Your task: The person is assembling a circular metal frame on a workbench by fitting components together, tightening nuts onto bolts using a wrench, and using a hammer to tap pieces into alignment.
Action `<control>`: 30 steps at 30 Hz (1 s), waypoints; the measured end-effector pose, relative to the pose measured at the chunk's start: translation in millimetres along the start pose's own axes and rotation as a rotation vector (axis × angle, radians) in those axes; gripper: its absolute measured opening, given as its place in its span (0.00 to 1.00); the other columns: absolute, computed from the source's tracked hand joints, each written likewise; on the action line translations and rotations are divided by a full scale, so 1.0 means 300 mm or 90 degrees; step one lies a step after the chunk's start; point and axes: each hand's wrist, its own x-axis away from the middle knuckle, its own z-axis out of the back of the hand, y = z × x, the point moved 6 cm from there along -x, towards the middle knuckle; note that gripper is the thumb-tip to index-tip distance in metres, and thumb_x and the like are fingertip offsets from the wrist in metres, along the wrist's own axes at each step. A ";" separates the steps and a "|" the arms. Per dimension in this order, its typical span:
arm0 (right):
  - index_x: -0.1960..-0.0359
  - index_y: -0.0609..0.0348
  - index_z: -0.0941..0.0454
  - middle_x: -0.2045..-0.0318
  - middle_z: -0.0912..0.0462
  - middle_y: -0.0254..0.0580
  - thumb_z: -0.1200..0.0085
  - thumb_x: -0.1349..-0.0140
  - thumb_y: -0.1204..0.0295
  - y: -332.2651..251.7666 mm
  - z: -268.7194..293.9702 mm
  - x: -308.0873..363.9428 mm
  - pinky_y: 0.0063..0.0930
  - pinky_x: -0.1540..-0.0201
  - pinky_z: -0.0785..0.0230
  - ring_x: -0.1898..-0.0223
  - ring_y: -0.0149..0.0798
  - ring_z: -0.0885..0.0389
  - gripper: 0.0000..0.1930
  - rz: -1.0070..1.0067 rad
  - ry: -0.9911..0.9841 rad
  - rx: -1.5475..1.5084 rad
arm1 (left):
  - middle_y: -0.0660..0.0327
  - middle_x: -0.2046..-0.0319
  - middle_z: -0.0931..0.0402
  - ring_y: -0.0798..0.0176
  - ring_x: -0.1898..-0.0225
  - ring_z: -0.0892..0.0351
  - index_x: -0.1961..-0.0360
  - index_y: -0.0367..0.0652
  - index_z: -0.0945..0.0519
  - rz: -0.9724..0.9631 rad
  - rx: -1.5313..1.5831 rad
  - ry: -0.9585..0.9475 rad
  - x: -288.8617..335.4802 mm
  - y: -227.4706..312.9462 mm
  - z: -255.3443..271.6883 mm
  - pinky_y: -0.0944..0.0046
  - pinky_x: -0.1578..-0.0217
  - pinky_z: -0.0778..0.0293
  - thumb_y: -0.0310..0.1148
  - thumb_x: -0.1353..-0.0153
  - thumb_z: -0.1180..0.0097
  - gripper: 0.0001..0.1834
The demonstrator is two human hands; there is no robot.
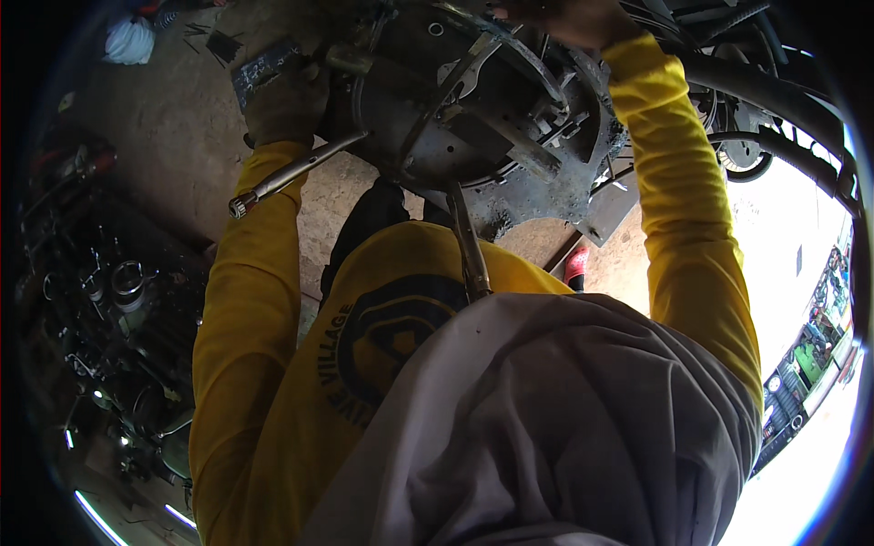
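Observation:
In front of me stands a dark metal assembly [428,109] with a round plate, curved bars and bolt holes. My left hand [287,105] is at its left side, beside a dark speckled rectangular piece [259,71]; shadow hides its fingers. At the top edge, my right hand [578,20] reaches over the curved bars [523,55], its fingers partly cut off by the frame. A metal rod with a ridged end [296,171] sticks out from the assembly across my left wrist. Another metal rod [468,241] points toward my chest.
Dark machine parts [118,300] crowd the left side. Thick black hoses [774,100] run along the upper right. Thin dark strips [218,44] and a white bundle [130,41] are on the floor at upper left. A red shoe [576,264] shows below the assembly.

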 end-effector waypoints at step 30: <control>0.71 0.58 0.16 0.73 0.18 0.45 0.40 0.40 0.64 0.049 -0.257 -0.317 0.44 0.61 0.27 0.70 0.49 0.21 0.10 0.031 -0.130 -0.274 | 0.62 0.45 0.20 0.44 0.52 0.15 0.43 0.65 0.23 -0.050 -0.095 -0.005 -0.031 -0.028 -0.074 0.44 0.53 0.19 0.62 0.32 0.61 0.25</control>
